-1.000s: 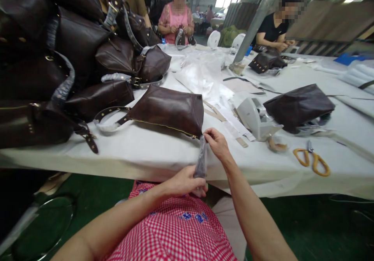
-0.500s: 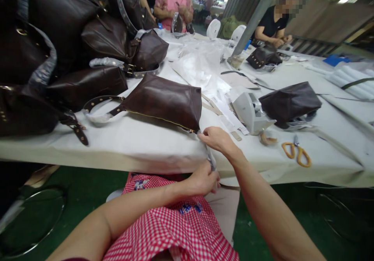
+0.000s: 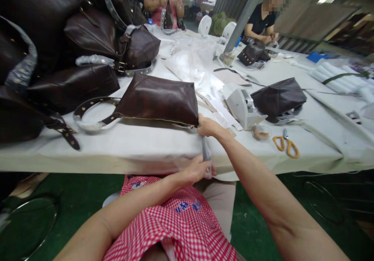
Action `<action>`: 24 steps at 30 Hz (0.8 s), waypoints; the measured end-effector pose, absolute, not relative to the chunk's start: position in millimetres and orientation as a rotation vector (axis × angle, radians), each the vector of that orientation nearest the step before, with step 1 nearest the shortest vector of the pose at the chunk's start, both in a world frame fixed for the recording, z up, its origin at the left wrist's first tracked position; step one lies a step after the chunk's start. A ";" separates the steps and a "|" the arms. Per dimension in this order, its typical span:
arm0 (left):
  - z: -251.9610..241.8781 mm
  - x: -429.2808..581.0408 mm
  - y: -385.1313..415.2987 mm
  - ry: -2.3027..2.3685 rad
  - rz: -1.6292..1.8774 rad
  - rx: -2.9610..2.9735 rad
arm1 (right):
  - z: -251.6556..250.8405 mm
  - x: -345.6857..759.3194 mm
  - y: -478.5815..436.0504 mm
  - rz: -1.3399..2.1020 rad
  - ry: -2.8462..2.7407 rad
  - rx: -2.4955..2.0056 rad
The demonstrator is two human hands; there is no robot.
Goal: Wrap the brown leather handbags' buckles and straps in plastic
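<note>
A dark brown leather bag (image 3: 159, 99) lies on the white-covered table, its gold zipper edge toward me. From its left end loops a studded strap (image 3: 84, 111). My right hand (image 3: 208, 126) is closed at the bag's right front corner, by the zipper end. A plastic-wrapped strap (image 3: 206, 152) hangs from that corner over the table edge. Lower down, at the front edge, my left hand (image 3: 200, 169) has its fingers wrapped round this strap.
Dark bags (image 3: 90, 33) are heaped at the left. A grey-white tape dispenser (image 3: 244, 111), a tape roll (image 3: 261, 133), orange-handled scissors (image 3: 286, 144) and another dark bag (image 3: 277, 97) sit at the right. Two people (image 3: 164, 4) work across the table.
The view has shifted, so table items appear further left. My right hand has come up against the bag's corner, and more of the wrapped strap shows at my left hand.
</note>
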State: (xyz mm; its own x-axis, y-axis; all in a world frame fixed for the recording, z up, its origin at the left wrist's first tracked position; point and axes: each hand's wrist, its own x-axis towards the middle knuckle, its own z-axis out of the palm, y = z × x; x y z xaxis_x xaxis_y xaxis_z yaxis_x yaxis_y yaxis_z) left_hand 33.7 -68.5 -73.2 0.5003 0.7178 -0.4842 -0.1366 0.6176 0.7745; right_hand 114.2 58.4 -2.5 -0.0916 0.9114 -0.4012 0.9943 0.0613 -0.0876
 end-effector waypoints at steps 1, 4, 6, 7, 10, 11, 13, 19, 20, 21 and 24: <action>-75.4 38.7 -66.8 0.923 0.589 0.787 | -5.9 110.4 56.4 -0.378 2.126 1.961; -80.3 54.4 -51.6 0.916 0.608 0.881 | -17.6 107.0 56.9 -0.156 2.174 2.054; -79.7 57.8 -35.9 0.885 0.543 0.894 | -22.9 111.9 66.0 -0.054 2.180 2.125; -77.2 55.5 -29.1 0.863 0.485 0.916 | -24.4 115.2 72.5 -0.020 2.178 2.150; -60.3 28.7 -22.6 0.845 0.407 1.175 | -26.2 124.2 90.9 0.027 2.147 2.199; -52.8 12.9 -25.3 0.867 0.472 1.327 | -27.2 126.4 94.9 0.033 2.128 2.208; -39.3 -28.7 -35.0 0.956 0.728 1.645 | -31.2 129.9 99.1 0.022 2.080 2.227; -37.2 -193.5 -68.7 1.866 1.218 2.022 | -44.3 136.3 93.0 0.299 2.271 2.251; -40.1 -218.3 -73.3 2.013 1.242 1.972 | -43.8 133.3 90.1 0.411 2.426 2.180; -42.4 -239.9 -76.4 2.149 1.223 1.904 | -42.1 127.3 86.4 0.496 2.597 2.078; -39.6 -281.4 -68.6 2.358 1.048 1.873 | -33.3 89.9 70.6 0.501 3.051 1.626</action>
State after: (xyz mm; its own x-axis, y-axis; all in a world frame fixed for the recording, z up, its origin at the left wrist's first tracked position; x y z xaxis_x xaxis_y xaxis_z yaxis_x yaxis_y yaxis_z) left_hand -281.4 -68.6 -39.6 -0.3091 0.8530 0.4206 0.8839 0.0944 0.4581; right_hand 89.9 70.6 -33.3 -0.5187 0.7389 0.4301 0.8376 0.5399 0.0828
